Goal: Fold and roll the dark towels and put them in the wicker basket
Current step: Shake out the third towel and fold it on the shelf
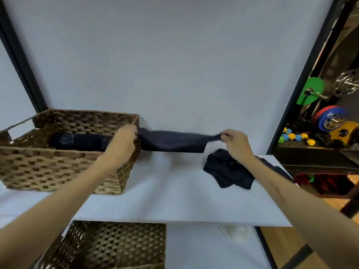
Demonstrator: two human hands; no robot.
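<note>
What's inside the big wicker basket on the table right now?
One rolled dark towel with pale markings lies inside the brown woven wicker basket. The left hand and the near wall hide part of the floor.

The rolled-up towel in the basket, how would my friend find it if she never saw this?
Start at the big wicker basket standing on the left of the white table. Look inside, along its bottom. The rolled towel lies there, the only dark towel rolled into a tube with pale markings; another is stretched between two hands, another lies crumpled on the table.
</note>
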